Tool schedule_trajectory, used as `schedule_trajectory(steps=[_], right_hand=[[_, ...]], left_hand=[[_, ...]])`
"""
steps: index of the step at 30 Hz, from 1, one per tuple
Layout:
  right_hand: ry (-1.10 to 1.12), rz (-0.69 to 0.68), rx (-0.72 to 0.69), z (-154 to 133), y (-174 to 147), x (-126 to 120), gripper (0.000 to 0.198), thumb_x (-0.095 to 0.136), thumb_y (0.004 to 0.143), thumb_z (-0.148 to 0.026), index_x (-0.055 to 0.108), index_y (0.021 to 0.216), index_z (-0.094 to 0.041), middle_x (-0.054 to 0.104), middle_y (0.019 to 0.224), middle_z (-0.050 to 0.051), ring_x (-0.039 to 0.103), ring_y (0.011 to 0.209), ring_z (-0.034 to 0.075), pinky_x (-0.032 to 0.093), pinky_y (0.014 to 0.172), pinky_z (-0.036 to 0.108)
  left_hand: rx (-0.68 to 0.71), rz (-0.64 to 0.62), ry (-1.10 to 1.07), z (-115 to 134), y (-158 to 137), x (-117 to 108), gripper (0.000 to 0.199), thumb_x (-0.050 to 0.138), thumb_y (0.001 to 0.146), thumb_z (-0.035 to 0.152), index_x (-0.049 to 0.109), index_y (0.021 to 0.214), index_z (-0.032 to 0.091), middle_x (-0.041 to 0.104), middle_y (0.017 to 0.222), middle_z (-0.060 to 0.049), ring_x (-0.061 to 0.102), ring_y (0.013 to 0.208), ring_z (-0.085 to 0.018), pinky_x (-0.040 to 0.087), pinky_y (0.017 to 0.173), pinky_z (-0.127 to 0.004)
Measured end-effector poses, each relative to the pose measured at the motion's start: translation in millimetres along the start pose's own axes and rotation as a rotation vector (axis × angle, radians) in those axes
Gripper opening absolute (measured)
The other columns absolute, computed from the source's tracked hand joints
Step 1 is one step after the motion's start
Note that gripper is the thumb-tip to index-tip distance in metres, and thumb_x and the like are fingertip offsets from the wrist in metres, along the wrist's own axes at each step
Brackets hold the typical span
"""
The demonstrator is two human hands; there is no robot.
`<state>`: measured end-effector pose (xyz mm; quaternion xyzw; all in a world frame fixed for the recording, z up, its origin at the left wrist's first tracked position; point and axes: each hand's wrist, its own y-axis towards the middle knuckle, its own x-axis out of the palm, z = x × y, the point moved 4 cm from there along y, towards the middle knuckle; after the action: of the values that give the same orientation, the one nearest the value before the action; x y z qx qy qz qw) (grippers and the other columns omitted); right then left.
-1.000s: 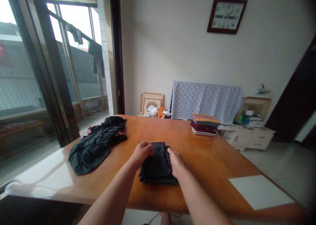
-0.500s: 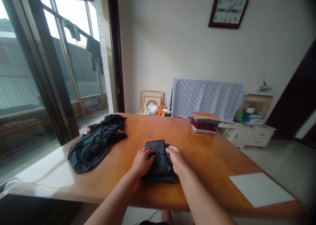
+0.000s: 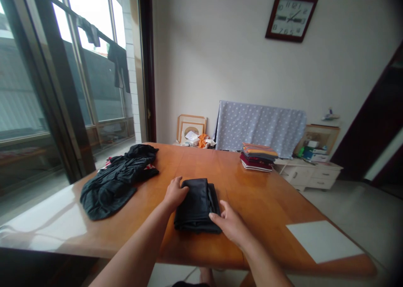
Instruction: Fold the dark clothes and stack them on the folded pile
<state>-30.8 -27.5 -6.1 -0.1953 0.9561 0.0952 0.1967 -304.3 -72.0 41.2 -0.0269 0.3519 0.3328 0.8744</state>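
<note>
A black garment (image 3: 197, 205), folded into a compact rectangle, lies near the front of the wooden table (image 3: 261, 211). At its upper left edge is my left hand (image 3: 175, 194), thumb resting near the fabric and fingers apart. My right hand (image 3: 231, 222) is by the lower right edge, its thumb tip at the cloth and its fingers spread away from it. Neither hand grips the garment. To the left lies a crumpled dark garment (image 3: 110, 190) with red and white striped bits showing.
A stack of folded clothes (image 3: 258, 157) stands at the table's far right. A white sheet (image 3: 324, 240) lies near the right front corner. Beyond the table are a polka-dot cloth (image 3: 258, 125), a white cabinet (image 3: 315, 176) and picture frames (image 3: 192, 121).
My right hand has moved off the garment's upper right edge toward its lower right. My left hand has shifted outward to the left edge. The view has turned slightly.
</note>
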Motion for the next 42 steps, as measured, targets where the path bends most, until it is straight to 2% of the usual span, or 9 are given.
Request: schedule_trajectory(steps=[4, 9, 14, 19, 25, 29, 34, 39, 42], right_hand=[[-0.019, -0.031, 0.011, -5, -6, 13, 0.059, 0.067, 0.071, -0.028, 0.058, 0.129, -0.021, 0.068, 0.084, 0.001, 0.064, 0.075, 0.018, 0.048, 0.068, 0.027], [-0.166, 0.104, -0.056, -9, 29, -16, 0.044, 0.062, 0.07, -0.021, 0.064, 0.114, -0.024, 0.07, 0.087, 0.001, 0.066, 0.079, 0.019, 0.049, 0.071, 0.027], [-0.282, 0.336, -0.2, -43, 78, -56, 0.037, 0.057, 0.075, -0.022, 0.065, 0.111, -0.023, 0.07, 0.103, 0.006, 0.067, 0.09, 0.02, 0.05, 0.083, 0.03], [-0.125, 0.467, -0.258, -48, 77, -66, 0.039, 0.056, 0.083, -0.035, 0.064, 0.117, -0.018, 0.069, 0.115, 0.012, 0.065, 0.107, 0.023, 0.049, 0.095, 0.035], [-0.045, 0.394, -0.171, -8, 18, -54, 0.04, 0.055, 0.086, -0.043, 0.066, 0.114, -0.018, 0.07, 0.113, 0.011, 0.065, 0.106, 0.024, 0.048, 0.096, 0.038], [-0.157, 0.362, -0.201, -13, -25, -48, 0.041, 0.055, 0.087, -0.045, 0.066, 0.116, -0.018, 0.067, 0.12, 0.013, 0.06, 0.115, 0.028, 0.044, 0.104, 0.042], [-0.281, 0.298, -0.321, -52, -72, -29, 0.042, 0.054, 0.091, -0.048, 0.065, 0.122, -0.022, 0.064, 0.124, 0.013, 0.058, 0.117, 0.029, 0.042, 0.106, 0.044], [-0.366, 0.113, -0.421, -77, -91, 2, 0.075, 0.074, 0.075, -0.048, 0.051, 0.143, -0.025, 0.058, 0.139, 0.012, 0.048, 0.13, 0.038, 0.034, 0.112, 0.053], [-0.325, 0.134, -0.404, -76, -82, 1, 0.054, 0.069, 0.078, -0.036, 0.063, 0.13, -0.024, 0.062, 0.135, 0.012, 0.052, 0.128, 0.035, 0.034, 0.111, 0.05]], left_hand=[[0.082, -0.109, -0.013, 16, 7, 8, 0.066, 0.063, 0.074, 0.021, 0.053, 0.14, 0.016, 0.058, 0.142, -0.011, 0.054, 0.13, -0.023, 0.04, 0.105, -0.026], [0.071, -0.179, 0.029, 11, 0, -5, 0.049, 0.069, 0.074, 0.035, 0.066, 0.12, 0.016, 0.072, 0.117, -0.012, 0.066, 0.108, -0.026, 0.049, 0.087, -0.029], [-0.02, -0.164, 0.088, 12, -62, -12, 0.048, 0.062, 0.079, 0.058, 0.066, 0.106, 0.018, 0.074, 0.093, -0.01, 0.069, 0.084, -0.025, 0.049, 0.068, -0.029], [-0.043, -0.524, -0.345, 20, -123, 8, 0.045, 0.054, 0.084, 0.061, 0.063, 0.095, 0.018, 0.068, 0.066, -0.003, 0.062, 0.053, -0.017, 0.046, 0.051, -0.026], [0.043, 0.015, -0.177, 9, -78, -27, 0.033, 0.058, 0.083, 0.049, 0.069, 0.093, 0.019, 0.075, 0.091, -0.008, 0.069, 0.087, -0.023, 0.051, 0.077, -0.03], [0.051, -0.069, -0.053, 16, -70, -16, 0.036, 0.063, 0.081, 0.041, 0.07, 0.108, 0.018, 0.075, 0.106, -0.011, 0.069, 0.098, -0.025, 0.049, 0.083, -0.029], [0.072, -0.147, 0.183, 28, -101, -7, 0.022, 0.059, 0.081, 0.041, 0.068, 0.094, 0.025, 0.075, 0.097, -0.007, 0.069, 0.091, -0.025, 0.045, 0.078, -0.032], [-0.008, -0.07, 0.299, 31, -134, -14, 0.021, 0.051, 0.085, 0.044, 0.059, 0.09, 0.026, 0.074, 0.086, -0.004, 0.068, 0.091, -0.03, 0.039, 0.088, -0.044], [-0.04, -0.054, 0.292, 33, -148, -14, 0.025, 0.054, 0.083, 0.044, 0.056, 0.1, 0.026, 0.075, 0.088, -0.005, 0.069, 0.093, -0.031, 0.037, 0.091, -0.047]])
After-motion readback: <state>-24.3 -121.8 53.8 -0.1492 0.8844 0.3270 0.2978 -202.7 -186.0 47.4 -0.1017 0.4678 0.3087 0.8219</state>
